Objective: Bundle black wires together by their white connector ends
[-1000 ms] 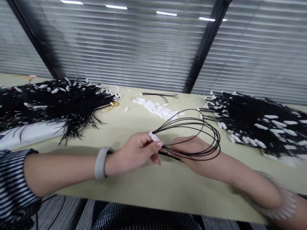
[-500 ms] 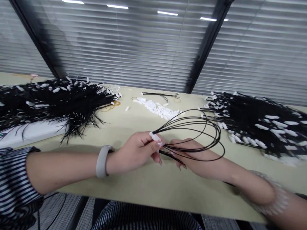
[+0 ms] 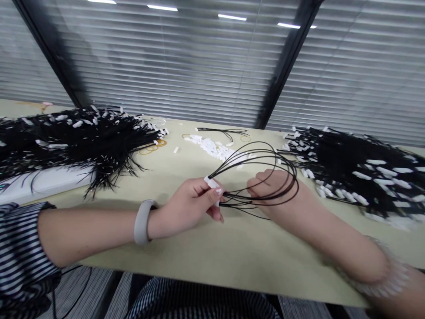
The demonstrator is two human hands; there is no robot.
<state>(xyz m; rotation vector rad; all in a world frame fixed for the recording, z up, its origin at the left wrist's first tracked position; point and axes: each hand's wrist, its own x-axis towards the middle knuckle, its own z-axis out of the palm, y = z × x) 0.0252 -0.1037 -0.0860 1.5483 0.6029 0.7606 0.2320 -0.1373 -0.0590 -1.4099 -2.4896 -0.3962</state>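
In my left hand (image 3: 194,201) a white plastic connector (image 3: 211,182) is pinched between thumb and fingers. Thin black wires (image 3: 288,195) run from it, bending into wide loops to the right and back toward the hand, with some loose ends below. Behind those loops is my right hand (image 3: 274,184), its back toward me and its fingers curled; what they hold, if anything, is hidden. Beyond both hands lies a pile of small white connectors (image 3: 215,149) on the table (image 3: 199,257).
A big heap of black wires with white connectors (image 3: 109,133) covers the left, partly over a white box (image 3: 59,184). Another such heap (image 3: 345,159) lies to the right. A small wire bunch (image 3: 222,130) and yellow rubber bands (image 3: 154,147) rest farther back, before a blind-covered window (image 3: 172,66).
My right hand has moved up and away from the wire ends by my left hand, to behind the loops. The loops have shifted slightly up and left; my left hand keeps its pinch.
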